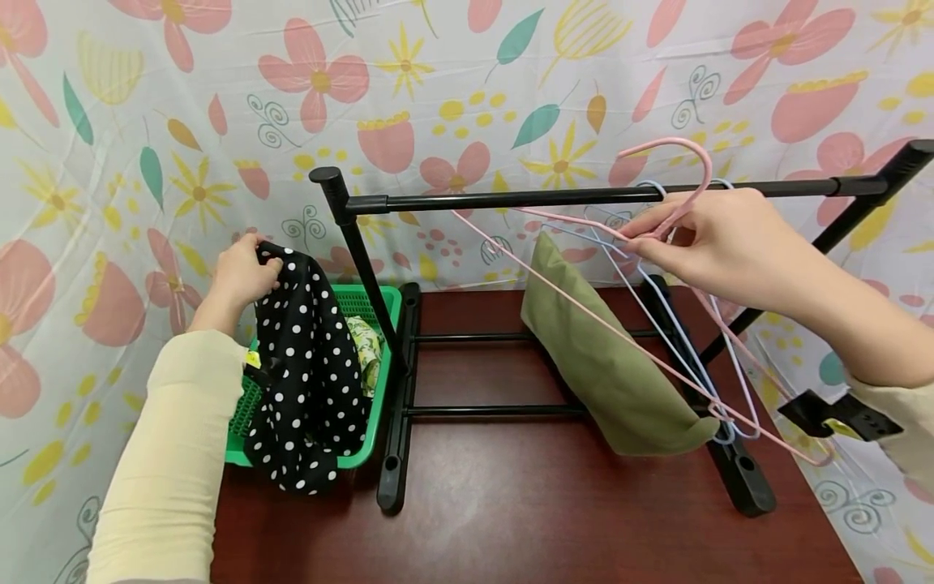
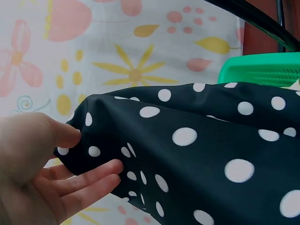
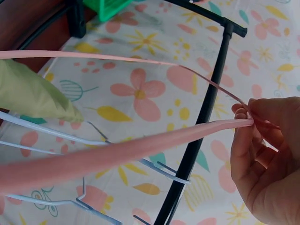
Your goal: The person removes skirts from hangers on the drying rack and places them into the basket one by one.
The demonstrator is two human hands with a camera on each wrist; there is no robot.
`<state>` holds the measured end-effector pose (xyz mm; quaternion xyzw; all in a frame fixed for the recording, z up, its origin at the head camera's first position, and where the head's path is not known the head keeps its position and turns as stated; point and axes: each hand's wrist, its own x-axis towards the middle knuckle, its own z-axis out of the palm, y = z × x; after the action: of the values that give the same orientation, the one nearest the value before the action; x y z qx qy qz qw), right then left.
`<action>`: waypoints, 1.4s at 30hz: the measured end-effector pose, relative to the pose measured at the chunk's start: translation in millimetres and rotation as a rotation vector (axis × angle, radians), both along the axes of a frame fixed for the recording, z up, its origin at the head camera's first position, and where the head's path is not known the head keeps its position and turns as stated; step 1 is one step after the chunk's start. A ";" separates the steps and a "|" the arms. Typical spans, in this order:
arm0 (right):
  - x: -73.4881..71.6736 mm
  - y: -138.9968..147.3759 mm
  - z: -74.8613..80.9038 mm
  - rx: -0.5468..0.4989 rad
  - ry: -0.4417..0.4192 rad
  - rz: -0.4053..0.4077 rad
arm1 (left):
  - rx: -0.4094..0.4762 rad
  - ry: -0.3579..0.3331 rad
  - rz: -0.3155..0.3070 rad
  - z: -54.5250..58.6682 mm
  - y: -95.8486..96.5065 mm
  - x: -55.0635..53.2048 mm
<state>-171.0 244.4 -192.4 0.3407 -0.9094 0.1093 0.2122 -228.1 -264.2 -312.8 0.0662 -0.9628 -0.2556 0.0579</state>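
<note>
My left hand pinches the top of a black cloth with white polka dots, its thumb on one side in the left wrist view. The cloth hangs down over the green basket, its lower end past the front rim. With my right hand I grip a pink clothes hanger at the base of its hook, in front of the black rail. The hook curves up above the rail. Behind the pink hanger, blue hangers hang from the rail, and a green cloth drapes beside them.
The black rack stands on a dark red-brown table, its feet on both sides and two low crossbars between them. A yellow-green patterned cloth lies in the basket. A flower-printed sheet covers the wall behind.
</note>
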 end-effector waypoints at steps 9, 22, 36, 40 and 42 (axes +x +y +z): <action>1.9 5.3 1.7 0.012 -0.016 -0.001 | 0.026 -0.044 -0.003 -17.9 1.3 -2.5; 6.9 19.6 0.1 0.001 -0.007 -0.022 | 0.020 -0.260 -0.230 -47.4 11.4 8.4; 14.6 27.1 3.6 0.035 0.023 0.033 | -0.117 -0.315 -0.251 -85.3 15.4 12.7; 15.9 29.7 3.3 0.019 0.040 0.065 | -0.135 -0.330 -0.246 -95.8 16.4 10.4; 17.0 31.7 3.5 0.016 0.049 0.074 | -0.141 -0.333 -0.255 -101.2 17.5 9.5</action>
<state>-154.0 276.0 -188.9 0.3782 -0.8916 0.1014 0.2277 -218.6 -246.6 -414.1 -0.0191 -0.9751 -0.1785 -0.1302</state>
